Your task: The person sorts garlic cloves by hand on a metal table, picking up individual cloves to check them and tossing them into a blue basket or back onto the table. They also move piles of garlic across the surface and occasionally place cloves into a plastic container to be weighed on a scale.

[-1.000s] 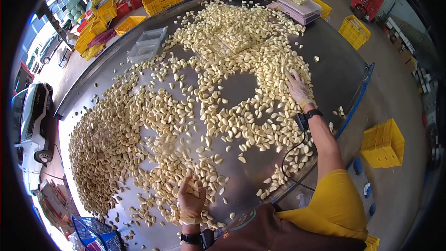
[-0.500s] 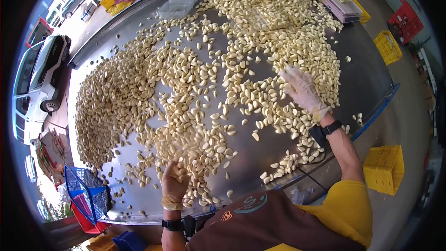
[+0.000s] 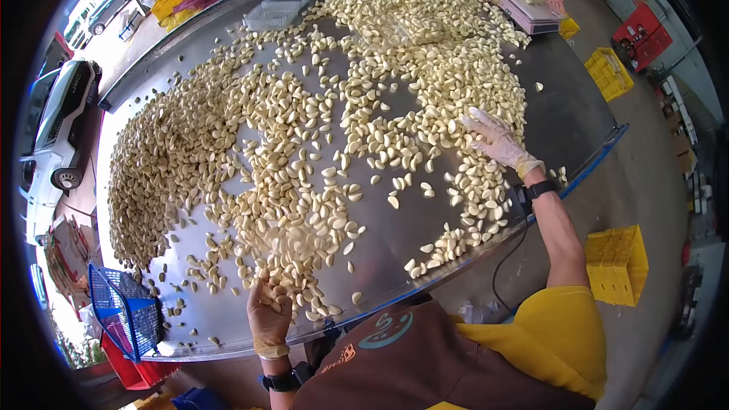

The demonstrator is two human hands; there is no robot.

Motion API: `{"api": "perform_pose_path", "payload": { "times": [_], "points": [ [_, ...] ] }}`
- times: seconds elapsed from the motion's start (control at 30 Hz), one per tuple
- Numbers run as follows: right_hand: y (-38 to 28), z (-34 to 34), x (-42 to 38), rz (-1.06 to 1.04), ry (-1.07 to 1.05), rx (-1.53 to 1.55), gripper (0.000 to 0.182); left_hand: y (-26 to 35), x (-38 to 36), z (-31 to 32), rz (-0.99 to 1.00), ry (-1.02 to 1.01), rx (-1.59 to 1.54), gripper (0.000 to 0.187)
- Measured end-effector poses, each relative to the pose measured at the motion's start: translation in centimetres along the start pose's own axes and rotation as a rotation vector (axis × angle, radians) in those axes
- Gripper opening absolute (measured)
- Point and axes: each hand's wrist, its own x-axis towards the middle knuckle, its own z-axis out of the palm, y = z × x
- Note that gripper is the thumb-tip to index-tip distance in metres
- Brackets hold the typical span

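The fingers of the gloved left hand (image 3: 270, 317) are curled inward at the near edge of a spread of pale garlic cloves (image 3: 292, 212); whether any clove is gripped cannot be told. By the gloved right hand (image 3: 501, 143), the fingers are held extended and partly apart, palm down over more cloves, a flat pose apparently suited to covering many at once. Loose pieces are kept reachable by the broad metal table (image 3: 364, 258), on which a darker heap (image 3: 163, 152) is banked at the left. Farther out, a clear tray (image 3: 279, 9) and a pink scale (image 3: 515, 9) are set near the far edge, presumably so that the middle stays workable.
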Motion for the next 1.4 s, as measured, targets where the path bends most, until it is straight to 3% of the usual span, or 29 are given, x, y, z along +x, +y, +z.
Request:
{"api": "perform_pose_path", "payload": {
  "times": [0.07, 0.1, 0.17, 0.23, 0.3, 0.37, 0.4, 0.5, 0.53, 0.6, 0.63, 0.67, 0.7, 0.73, 0.77, 0.83, 0.87, 0.97, 1.03, 1.07, 1.13, 1.17, 1.23, 1.27, 1.3, 1.4],
  "points": [
    [1.8, -0.5, -1.8, 0.166, -0.121, 0.583, 0.038, 0.1, -0.8, 0.8, 0.027, 0.023, 0.03, 0.027],
    [1.2, -1.6, -2.4, 0.173, -0.121, 0.576, 0.038, 0.5, -1.1, 0.5, 0.048, 0.014, 0.005, 0.026],
    [-2.2, -4.2, -3.2, 0.136, -0.596, 0.21, 0.024, 1.2, -1.5, -0.8, 0.046, -0.042, -0.053, 0.027],
    [-2.6, -2.0, -4.5, 0.371, -0.878, 0.694, 0.021, 1.1, -2.0, -0.8, 0.063, 0.03, -0.065, 0.026],
    [-1.3, 0.0, -5.2, 0.336, -0.794, 0.849, 0.022, 0.9, -1.8, -1.2, 0.023, 0.064, -0.09, 0.026],
    [-2.1, -1.6, -4.4, 0.612, -0.214, 0.842, 0.02, 0.8, -0.9, -1.7, -0.054, 0.089, -0.075, 0.026],
    [-2.7, -2.2, -4.1, 0.611, -0.207, 0.851, 0.02, 0.5, -0.7, -1.2, -0.051, 0.064, -0.036, 0.026],
    [-4.7, -4.2, -2.9, 0.335, -0.693, -0.267, 0.028, -0.3, -0.2, 1.3, -0.013, 0.027, 0.038, 0.026],
    [-7.4, -4.5, -3.0, 0.183, -0.728, -0.183, 0.03, -0.7, 0.1, 2.0, 0.012, 0.026, 0.067, 0.026],
    [-13.2, -4.8, -4.0, -0.069, -0.685, 0.398, 0.035, -1.6, 0.8, 2.5, -0.007, 0.002, 0.049, 0.027],
    [-15.0, -1.3, -5.5, -0.275, -0.573, 0.649, 0.038, -2.0, 1.2, 2.6, -0.01, -0.023, 0.026, 0.027],
    [-17.5, -1.2, -5.7, -0.356, -0.699, 0.725, 0.04, -2.4, 1.5, 2.6, -0.037, 0.014, 0.039, 0.027],
    [-19.6, -2.0, -5.7, -0.377, -0.879, 0.677, 0.041, -2.8, 1.7, 2.8, -0.04, 0.048, 0.081, 0.027],
    [-20.1, -0.7, -6.3, -0.547, -0.776, 0.582, 0.035, -3.1, 1.6, 3.0, -0.055, 0.027, 0.094, 0.028],
    [-19.5, -0.5, -5.6, -0.552, -0.766, 0.585, 0.035, -3.3, 1.5, 3.3, -0.07, 0.006, 0.111, 0.028],
    [-16.5, -0.6, -3.8, -0.472, -1.028, 0.226, 0.025, -2.8, 0.9, 3.5, -0.046, 0.04, 0.137, 0.028],
    [-14.1, 0.1, -3.9, -0.265, -0.903, -0.007, 0.018, -2.4, 0.8, 3.3, -0.02, 0.036, 0.12, 0.028],
    [-3.7, -0.9, -1.5, 0.031, -0.838, 0.235, 0.02, -1.3, 0.3, 1.7, 0.037, 0.072, 0.12, 0.028],
    [0.2, -1.7, -1.2, 0.393, -0.567, 0.512, 0.02, -1.1, 0.3, 1.3, 0.026, 0.116, 0.067, 0.028],
    [0.7, -1.2, -0.7, 0.391, -0.564, 0.508, 0.02, -1.3, 0.4, 1.4, 0.044, 0.169, 0.069, 0.027],
    [1.7, 0.3, 0.3, 0.32, -0.015, 0.463, 0.02, -1.7, 1.0, 1.7, 0.024, 0.137, 0.047, 0.027],
    [2.1, 1.0, 0.5, 0.322, -0.016, 0.463, 0.02, -1.9, 1.0, 1.7, 0.004, 0.114, 0.031, 0.026],
    [2.9, 2.6, 1.1, 0.402, -0.146, 0.891, 0.02, -2.2, 1.4, 2.8, 0.002, 0.115, 0.046, 0.025],
    [4.2, 2.9, 1.7, 0.443, 0.013, 0.699, 0.02, -2.4, 1.6, 3.3, -0.031, 0.074, 0.049, 0.025],
    [5.0, 2.3, 2.1, 0.551, 0.019, 0.395, 0.021, -2.5, 1.8, 3.7, -0.063, 0.03, 0.051, 0.024],
    [6.3, 1.6, 1.9, 0.627, -0.108, 0.492, 0.023, -2.2, 1.6, 5.2, -0.023, 0.018, 0.081, 0.025]
  ]
}}
